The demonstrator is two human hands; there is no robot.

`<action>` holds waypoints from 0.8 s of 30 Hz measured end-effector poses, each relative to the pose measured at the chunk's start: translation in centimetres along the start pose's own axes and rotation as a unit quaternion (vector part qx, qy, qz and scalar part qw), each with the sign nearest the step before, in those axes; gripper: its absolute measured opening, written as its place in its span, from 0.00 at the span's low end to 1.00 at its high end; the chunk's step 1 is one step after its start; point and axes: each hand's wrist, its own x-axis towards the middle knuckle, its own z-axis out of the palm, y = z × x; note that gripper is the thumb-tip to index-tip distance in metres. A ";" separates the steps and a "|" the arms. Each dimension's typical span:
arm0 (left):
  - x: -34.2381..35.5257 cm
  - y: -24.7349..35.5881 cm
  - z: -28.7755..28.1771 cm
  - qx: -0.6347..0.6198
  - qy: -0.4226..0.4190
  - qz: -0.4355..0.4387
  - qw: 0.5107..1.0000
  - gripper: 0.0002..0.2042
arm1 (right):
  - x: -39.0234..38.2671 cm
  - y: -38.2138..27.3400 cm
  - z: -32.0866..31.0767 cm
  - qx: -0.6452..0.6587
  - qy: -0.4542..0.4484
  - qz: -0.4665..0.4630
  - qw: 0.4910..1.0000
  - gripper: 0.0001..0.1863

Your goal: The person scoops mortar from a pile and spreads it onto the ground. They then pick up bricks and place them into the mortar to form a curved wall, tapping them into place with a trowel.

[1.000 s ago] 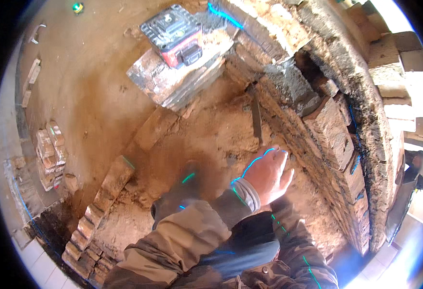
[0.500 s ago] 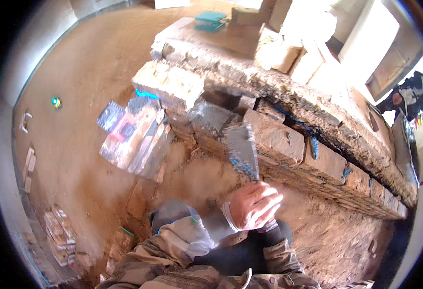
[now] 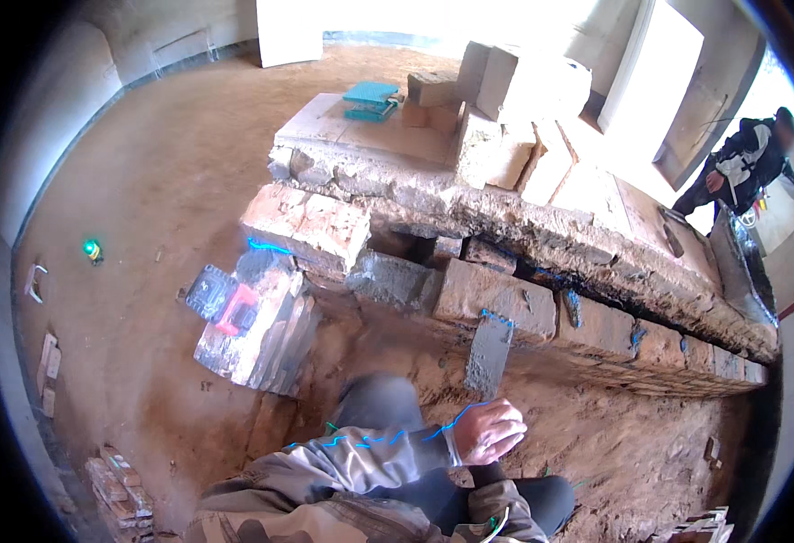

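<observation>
My left hand (image 3: 489, 433) is closed at the grip end of a trowel (image 3: 489, 357), whose rectangular blade is coated in grey mortar. The blade points away from me, with its far edge against or just in front of a large brick (image 3: 496, 297) on the low wall. My right sleeve (image 3: 503, 509) comes up from below; the right hand is mostly hidden behind the left, so its fingers do not show. Left of that brick lies a grey mortar patch (image 3: 388, 276), beside a pale brick block (image 3: 306, 222) standing at the corner.
A brick pile (image 3: 275, 335) at left bears a black and red device (image 3: 225, 303). A teal object (image 3: 371, 100) and stacked blocks (image 3: 505, 86) sit on the slab (image 3: 324, 122). Another person (image 3: 750, 167) is at far right. Loose bricks (image 3: 121, 489) lie lower left.
The trowel has come back toward me and slightly right, from over the brick's left end to low before its face. My view has tilted up, showing more of the room.
</observation>
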 end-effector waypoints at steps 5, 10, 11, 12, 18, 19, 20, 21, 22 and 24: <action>-2.3 1.7 -2.4 -0.084 0.040 -0.055 0.994 0.07 | -1.0 -2.0 -2.1 0.100 0.057 -0.020 0.993 0.22; -4.1 1.4 -3.5 -0.114 0.096 -0.079 0.986 0.06 | 0.8 -9.5 0.7 -0.111 0.152 -0.097 0.977 0.18; -3.7 0.7 -3.9 -0.107 0.103 -0.061 0.987 0.06 | 1.9 -8.5 1.0 -0.137 0.169 -0.093 0.972 0.17; -3.6 0.8 -4.7 -0.098 0.105 -0.055 0.988 0.06 | 1.9 -7.1 1.5 -0.160 0.182 -0.078 0.967 0.17; -3.4 -0.6 -8.9 -0.092 0.062 -0.158 0.981 0.05 | -2.8 -8.2 1.4 -0.257 0.193 -0.077 0.944 0.22; -3.3 -0.9 -8.4 -0.090 0.064 -0.154 0.982 0.04 | -3.9 -9.4 -0.1 -0.307 0.194 -0.037 0.931 0.23; -2.8 -1.1 -7.7 -0.094 0.060 -0.147 0.983 0.04 | -4.8 -10.6 -1.3 -0.293 0.202 -0.031 0.934 0.23; -2.3 -0.9 -6.5 -0.107 0.045 -0.145 0.983 0.04 | -6.0 -12.4 -2.9 -0.283 0.226 -0.019 0.932 0.23; -2.7 -1.1 -5.3 -0.110 0.022 -0.164 0.980 0.04 | -7.9 -14.4 -3.9 -0.268 0.258 -0.001 0.928 0.23; -7.2 -3.3 -1.9 -0.118 0.019 -0.115 0.986 0.04 | -11.9 -20.6 -5.1 -0.280 0.243 0.092 0.924 0.23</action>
